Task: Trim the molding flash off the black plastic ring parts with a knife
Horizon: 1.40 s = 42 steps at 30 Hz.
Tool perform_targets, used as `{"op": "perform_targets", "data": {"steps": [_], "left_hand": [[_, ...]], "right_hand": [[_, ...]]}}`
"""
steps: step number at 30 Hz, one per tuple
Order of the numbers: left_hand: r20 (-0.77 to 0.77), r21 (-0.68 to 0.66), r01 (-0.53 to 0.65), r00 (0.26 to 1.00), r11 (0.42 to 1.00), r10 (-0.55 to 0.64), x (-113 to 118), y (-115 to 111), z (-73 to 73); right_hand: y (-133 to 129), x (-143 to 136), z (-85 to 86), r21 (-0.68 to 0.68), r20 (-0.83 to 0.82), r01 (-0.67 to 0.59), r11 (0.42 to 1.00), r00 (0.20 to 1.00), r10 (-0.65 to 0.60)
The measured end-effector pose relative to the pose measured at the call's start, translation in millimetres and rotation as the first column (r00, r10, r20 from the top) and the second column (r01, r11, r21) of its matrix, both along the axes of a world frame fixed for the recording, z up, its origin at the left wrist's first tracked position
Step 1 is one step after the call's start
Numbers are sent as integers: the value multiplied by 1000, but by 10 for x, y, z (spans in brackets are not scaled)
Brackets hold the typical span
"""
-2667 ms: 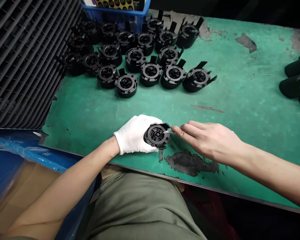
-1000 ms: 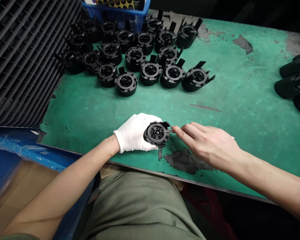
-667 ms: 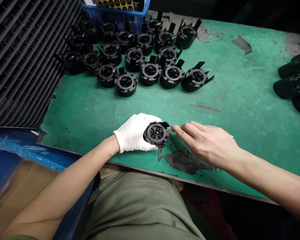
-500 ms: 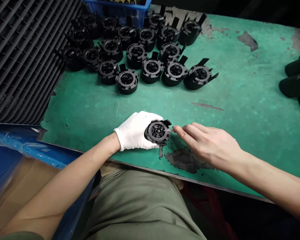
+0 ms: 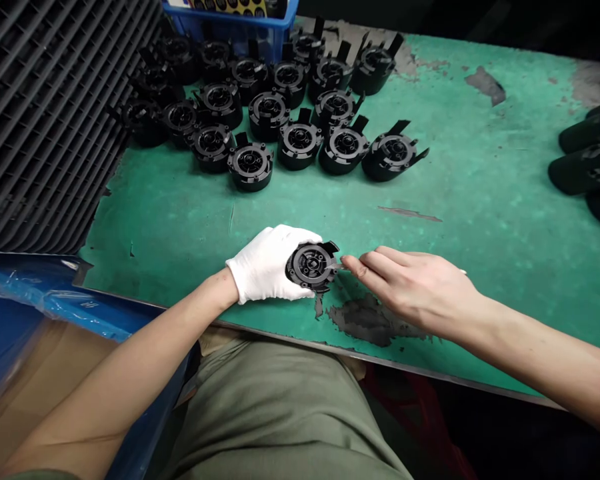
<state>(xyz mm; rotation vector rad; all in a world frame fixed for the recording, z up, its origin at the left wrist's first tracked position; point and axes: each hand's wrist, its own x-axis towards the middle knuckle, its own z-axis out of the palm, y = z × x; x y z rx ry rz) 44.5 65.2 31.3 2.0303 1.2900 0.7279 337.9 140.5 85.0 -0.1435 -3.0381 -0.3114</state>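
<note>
My left hand [image 5: 273, 264], in a white glove, is wrapped round the left side of a round black plastic part [image 5: 312, 265], whose ringed face points up toward me. From the right, my bare right hand [image 5: 397, 280] pinches a thin metal tool [image 5: 336, 266]. The tool's tip is at the right part of the ringed face; whether it touches is too small to tell. Most of the tool is hidden in my fingers. Both hands are above the green table [image 5: 300, 207], close to its front edge.
Several similar black parts [image 5: 251, 162] stand in rows at the back left, before a blue bin [image 5: 275, 33]. Black slatted trays [image 5: 55, 120] rise at the left. Dark cylinders [image 5: 580, 175] lie at the right edge. A blue plastic-lined box [image 5: 45, 293] is below left.
The view has shifted slightly, showing more of the blue bin. The tool's tip is a little farther right on the ringed face. Both hands keep their holds.
</note>
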Motion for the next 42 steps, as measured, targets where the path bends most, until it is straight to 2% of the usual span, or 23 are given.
{"op": "perform_targets", "data": {"steps": [3,5,9,12,18,22,28,36,42], "left_hand": [[21,-7,-8,1000,1000,8,6,-16,-7],[13,27,-71,997,997,71,17,-65,-36],[-22,106,-234,971,966,238,48,-206,-121],[21,143,-229,973,963,228,59,-263,-164],[16,86,-209,978,974,209,62,-249,-153],[-33,102,-214,975,972,218,67,-235,-128],[-68,96,-145,986,985,152,59,-196,-72],[-68,59,-148,986,987,152,52,-187,-59],[-76,57,-154,985,987,158,51,-189,-67]], "right_hand": [[62,27,-30,-12,-48,35,999,998,-35],[32,53,-55,-40,-118,116,992,986,-120],[-210,101,-116,-211,-196,282,936,926,-323],[-380,100,-193,-271,-188,326,906,905,-382],[-422,-12,-269,-206,-164,304,930,926,-339],[-395,-57,-209,-226,-129,268,937,945,-302],[-357,-65,-123,-244,-61,228,943,967,-249],[-283,-105,-14,-180,28,201,963,980,-199],[-225,-123,-8,-105,58,228,968,973,-223]]}}
